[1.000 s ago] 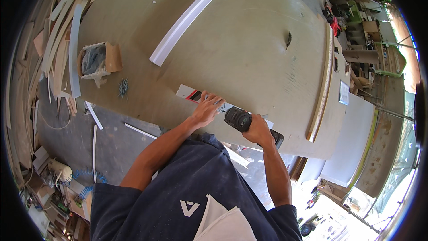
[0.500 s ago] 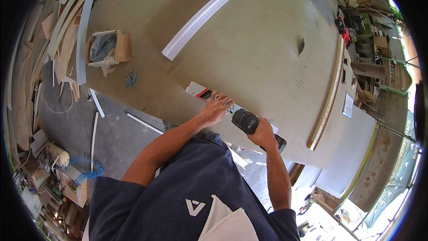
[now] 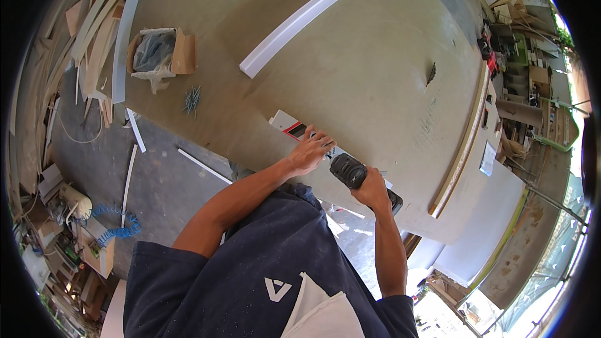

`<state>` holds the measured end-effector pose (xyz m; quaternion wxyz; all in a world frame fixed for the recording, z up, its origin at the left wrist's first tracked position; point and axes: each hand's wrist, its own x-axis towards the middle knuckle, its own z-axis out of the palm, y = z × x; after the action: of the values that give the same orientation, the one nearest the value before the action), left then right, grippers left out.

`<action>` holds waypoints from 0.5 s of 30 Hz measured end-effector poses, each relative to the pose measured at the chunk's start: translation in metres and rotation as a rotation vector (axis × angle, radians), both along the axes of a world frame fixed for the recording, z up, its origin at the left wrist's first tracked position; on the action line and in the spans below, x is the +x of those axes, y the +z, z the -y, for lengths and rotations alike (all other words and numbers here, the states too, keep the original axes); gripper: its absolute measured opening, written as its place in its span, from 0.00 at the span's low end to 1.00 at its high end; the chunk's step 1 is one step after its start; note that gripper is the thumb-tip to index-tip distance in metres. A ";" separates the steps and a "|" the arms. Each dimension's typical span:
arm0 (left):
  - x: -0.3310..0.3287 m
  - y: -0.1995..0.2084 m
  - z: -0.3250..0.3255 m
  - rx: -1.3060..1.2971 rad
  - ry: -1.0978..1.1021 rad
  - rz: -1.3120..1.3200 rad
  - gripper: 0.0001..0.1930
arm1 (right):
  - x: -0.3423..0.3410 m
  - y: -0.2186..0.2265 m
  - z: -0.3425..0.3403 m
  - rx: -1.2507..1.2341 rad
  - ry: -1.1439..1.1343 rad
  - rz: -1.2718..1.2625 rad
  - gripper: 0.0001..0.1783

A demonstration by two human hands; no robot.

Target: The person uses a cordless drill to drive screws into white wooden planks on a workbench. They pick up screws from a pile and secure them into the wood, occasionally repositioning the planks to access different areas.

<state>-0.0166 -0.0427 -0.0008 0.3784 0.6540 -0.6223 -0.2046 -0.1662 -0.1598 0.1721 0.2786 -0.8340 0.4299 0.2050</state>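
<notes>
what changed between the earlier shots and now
Only the view turned, swinging the scene clockwise. Nothing was visibly taken or let go: the left hand stays on the red-marked strip, the right hand on the drill; the box sits unmoved.

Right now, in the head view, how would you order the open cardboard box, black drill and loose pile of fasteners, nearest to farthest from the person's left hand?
From the left hand:
1. Black drill, just to its right, in the right hand.
2. Loose pile of fasteners, off to the left.
3. Open cardboard box, farther left, beyond the pile.
</notes>
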 end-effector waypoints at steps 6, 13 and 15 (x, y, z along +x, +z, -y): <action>0.000 0.002 0.001 -0.028 0.010 -0.004 0.29 | -0.006 -0.006 0.005 0.065 -0.003 0.008 0.14; 0.002 0.001 0.001 -0.053 0.004 0.044 0.32 | -0.011 -0.010 0.011 0.014 0.071 0.039 0.13; 0.000 -0.002 -0.001 -0.038 0.001 0.082 0.33 | -0.021 -0.008 0.011 0.049 0.052 0.091 0.14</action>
<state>-0.0169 -0.0413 -0.0030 0.3650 0.6548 -0.6407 -0.1659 -0.1867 -0.1711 0.1638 0.3127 -0.8463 0.3897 0.1846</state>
